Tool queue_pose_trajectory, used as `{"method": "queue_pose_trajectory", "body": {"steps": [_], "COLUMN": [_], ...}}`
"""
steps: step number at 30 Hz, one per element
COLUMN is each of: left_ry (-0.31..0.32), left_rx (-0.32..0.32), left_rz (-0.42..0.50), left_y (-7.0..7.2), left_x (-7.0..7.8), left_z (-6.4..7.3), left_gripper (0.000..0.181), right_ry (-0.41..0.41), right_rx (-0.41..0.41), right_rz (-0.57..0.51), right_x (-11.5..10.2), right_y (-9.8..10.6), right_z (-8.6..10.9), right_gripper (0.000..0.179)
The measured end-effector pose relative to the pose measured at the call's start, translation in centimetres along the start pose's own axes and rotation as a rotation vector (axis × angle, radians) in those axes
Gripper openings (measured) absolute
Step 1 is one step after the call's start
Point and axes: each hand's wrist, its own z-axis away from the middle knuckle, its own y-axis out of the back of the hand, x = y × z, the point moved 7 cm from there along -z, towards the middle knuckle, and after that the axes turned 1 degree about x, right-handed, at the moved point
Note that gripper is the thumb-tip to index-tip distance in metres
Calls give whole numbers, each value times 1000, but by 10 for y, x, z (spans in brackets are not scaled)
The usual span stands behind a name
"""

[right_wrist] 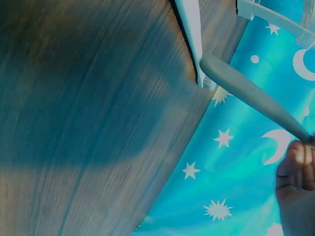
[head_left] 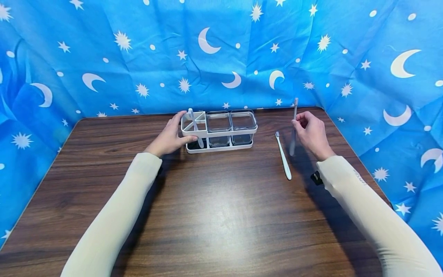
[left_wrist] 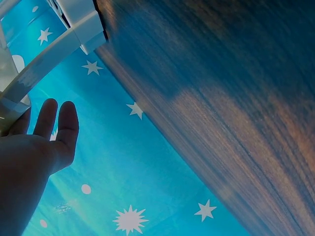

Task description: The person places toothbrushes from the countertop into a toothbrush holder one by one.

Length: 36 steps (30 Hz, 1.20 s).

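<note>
A white toothbrush holder (head_left: 230,133) with a divided left section stands at the back of the table. Its left end is held by my left hand (head_left: 172,134), thumb across the front and fingers at the back corner. One light toothbrush (head_left: 195,127) leans in that divided section, bristles up. Over to the right, my right hand (head_left: 312,132) pinches a grey toothbrush (head_left: 292,144) upright, its head above the fingers and its handle pointing down. Beside it a pale toothbrush (head_left: 283,157) lies on the table; in the right wrist view the grey handle (right_wrist: 251,93) overlaps it.
Two clear cups (head_left: 219,122) sit in the holder's middle and right slots. The dark wooden table (head_left: 214,215) ends at the back against a blue curtain (head_left: 228,54) with moons and stars, which also hangs along both sides.
</note>
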Motion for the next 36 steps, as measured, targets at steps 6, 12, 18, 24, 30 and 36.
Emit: {"method": "queue_pose_trajectory", "body": {"steps": [6,12,18,24,30,36], "left_ry": [-1,1,10,2,4,14], "left_rx": [-1,-5,-5,-4,-6,-9], "left_rz": [8,7,9,4,2,6], "left_y": [0,0,0,1,0,1], "left_x": [-1,0,0,1,1,2], "left_z": [1,1,1,1,1,2], "left_gripper": [102,101,102,101,100,101], "right_ry": [67,114,189,237,260,329], "right_rx": [37,44,92,119,131,146], "right_rz": [-57,-88,-126,-201,-266,-364], "right_x": [-12,-24,-40,-56,-74,-100], "right_y": [0,0,6,10,13,12], "right_z": [3,4,2,1,3,2], "right_gripper": [19,18,15,18,20,17]}}
